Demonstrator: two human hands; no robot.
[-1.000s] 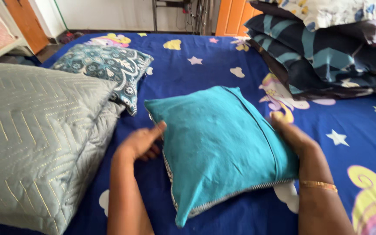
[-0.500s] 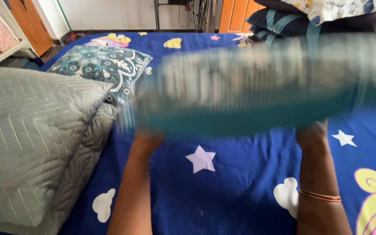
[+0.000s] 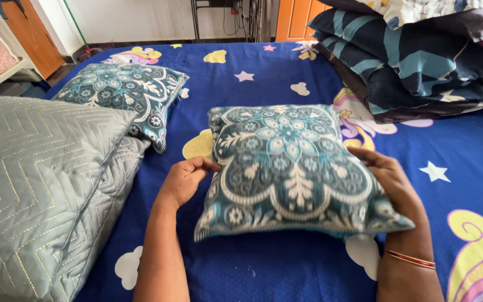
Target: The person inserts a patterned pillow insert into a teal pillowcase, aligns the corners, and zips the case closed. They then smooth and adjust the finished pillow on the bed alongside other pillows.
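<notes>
Both hands grip a teal floral-patterned cushion (image 3: 289,168) on the blue bedsheet (image 3: 264,78), left hand (image 3: 185,179) and right hand (image 3: 387,179) clasping opposite edges.

Both forearms reach forward from the near edge of the bed, bare and roughly parallel, well apart from each other. The left hand (image 3: 184,180) lies palm down with its fingers curled and the fingertips (image 3: 211,164) pinching inward toward the right, the wrist nearly straight. The right hand (image 3: 389,182) sits at about the same depth toward the bed's right side, back of the hand up, fingers spread and pressed flat, with a thin bangle (image 3: 410,259) around its wrist.
</notes>
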